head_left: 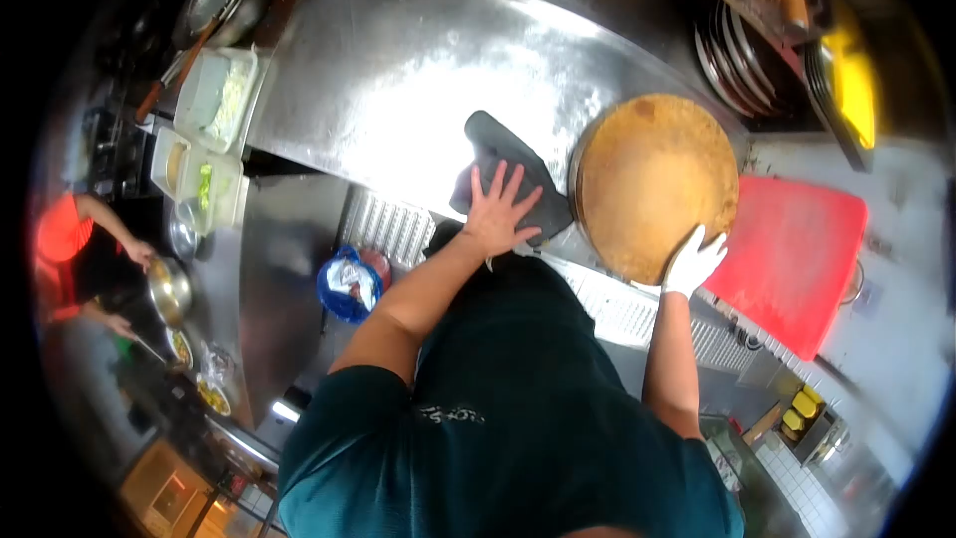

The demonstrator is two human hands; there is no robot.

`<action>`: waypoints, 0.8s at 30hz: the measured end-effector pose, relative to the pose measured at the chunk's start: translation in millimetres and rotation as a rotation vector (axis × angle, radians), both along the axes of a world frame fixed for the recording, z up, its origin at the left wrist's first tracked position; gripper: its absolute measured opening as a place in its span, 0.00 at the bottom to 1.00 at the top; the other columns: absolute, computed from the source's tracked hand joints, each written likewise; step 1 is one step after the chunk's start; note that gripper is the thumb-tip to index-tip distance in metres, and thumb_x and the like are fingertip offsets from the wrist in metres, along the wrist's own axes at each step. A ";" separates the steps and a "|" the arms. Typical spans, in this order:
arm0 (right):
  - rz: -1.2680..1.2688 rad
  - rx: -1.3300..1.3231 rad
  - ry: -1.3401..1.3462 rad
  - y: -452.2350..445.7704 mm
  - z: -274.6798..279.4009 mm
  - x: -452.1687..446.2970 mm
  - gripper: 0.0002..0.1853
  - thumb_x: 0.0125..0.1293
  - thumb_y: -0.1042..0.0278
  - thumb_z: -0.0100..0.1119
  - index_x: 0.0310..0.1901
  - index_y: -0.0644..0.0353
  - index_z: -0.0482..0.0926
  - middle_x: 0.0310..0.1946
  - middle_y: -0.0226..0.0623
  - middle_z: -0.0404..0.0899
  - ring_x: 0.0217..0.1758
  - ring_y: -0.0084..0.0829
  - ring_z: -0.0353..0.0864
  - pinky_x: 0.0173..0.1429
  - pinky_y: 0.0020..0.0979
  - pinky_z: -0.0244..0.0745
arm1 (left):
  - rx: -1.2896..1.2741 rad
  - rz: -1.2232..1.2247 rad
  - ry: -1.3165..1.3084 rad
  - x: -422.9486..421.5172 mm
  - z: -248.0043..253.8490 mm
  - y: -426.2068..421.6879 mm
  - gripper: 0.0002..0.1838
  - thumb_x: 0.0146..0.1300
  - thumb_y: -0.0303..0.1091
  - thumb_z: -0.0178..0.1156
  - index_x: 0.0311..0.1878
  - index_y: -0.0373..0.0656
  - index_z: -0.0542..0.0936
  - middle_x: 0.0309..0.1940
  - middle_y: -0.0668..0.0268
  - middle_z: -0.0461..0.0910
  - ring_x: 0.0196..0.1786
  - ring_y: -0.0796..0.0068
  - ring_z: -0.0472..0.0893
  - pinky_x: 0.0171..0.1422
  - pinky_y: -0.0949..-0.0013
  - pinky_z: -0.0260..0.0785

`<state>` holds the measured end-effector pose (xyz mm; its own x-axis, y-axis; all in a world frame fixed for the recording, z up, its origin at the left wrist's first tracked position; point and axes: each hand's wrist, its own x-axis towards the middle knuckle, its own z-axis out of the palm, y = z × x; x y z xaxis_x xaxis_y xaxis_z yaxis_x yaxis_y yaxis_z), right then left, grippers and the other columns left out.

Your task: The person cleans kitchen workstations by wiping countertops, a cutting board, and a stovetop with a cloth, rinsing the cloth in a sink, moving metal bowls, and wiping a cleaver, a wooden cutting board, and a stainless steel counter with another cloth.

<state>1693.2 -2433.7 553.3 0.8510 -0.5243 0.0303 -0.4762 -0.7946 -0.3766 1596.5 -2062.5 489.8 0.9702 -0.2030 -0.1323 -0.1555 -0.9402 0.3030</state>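
My left hand (pixel 501 213) is bare and lies with its fingers spread on a dark grey cloth (pixel 538 174). The cloth is bunched on the steel counter (pixel 398 70), near its front edge. Just to the right of the cloth, a thick round wooden chopping block (pixel 652 184) lies on the counter. My right hand (pixel 694 262), in a white glove, rests at the block's near right edge with its fingers stretched out. No held object shows in either hand.
A red cutting board (pixel 792 259) lies right of the block. Stacked plates (pixel 737 55) stand on a rack at the back right. Food containers (pixel 217 105) line the left side, and a blue bin (pixel 349 286) sits below the counter. Far left, another person tilts a metal bowl (pixel 169 291).
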 end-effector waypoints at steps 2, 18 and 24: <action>-0.011 -0.031 -0.006 0.1 -3.0 2.6 0.42 0.81 0.37 0.48 0.82 0.64 0.60 0.82 0.68 0.54 0.85 0.62 0.56 0.87 0.50 0.53 | -0.002 -0.051 0.007 27.3 -2.7 5.5 0.41 0.70 0.71 0.55 0.82 0.66 0.69 0.87 0.49 0.51 0.88 0.38 0.42 0.81 0.15 0.24; -0.047 -0.205 -0.015 -18.8 -42.0 6.8 0.35 0.83 0.49 0.54 0.81 0.62 0.63 0.82 0.58 0.61 0.86 0.51 0.58 0.88 0.42 0.53 | 0.164 0.229 -0.113 316.3 -18.4 217.3 0.40 0.76 0.69 0.46 0.84 0.59 0.66 0.81 0.56 0.66 0.86 0.43 0.56 0.81 0.17 0.32; -0.075 -0.226 0.048 -20.2 -41.8 7.8 0.36 0.84 0.45 0.50 0.82 0.62 0.63 0.83 0.55 0.60 0.86 0.49 0.58 0.88 0.41 0.53 | 0.316 0.513 -0.055 321.1 -7.8 382.3 0.43 0.77 0.70 0.44 0.84 0.50 0.63 0.80 0.51 0.66 0.86 0.44 0.56 0.83 0.20 0.34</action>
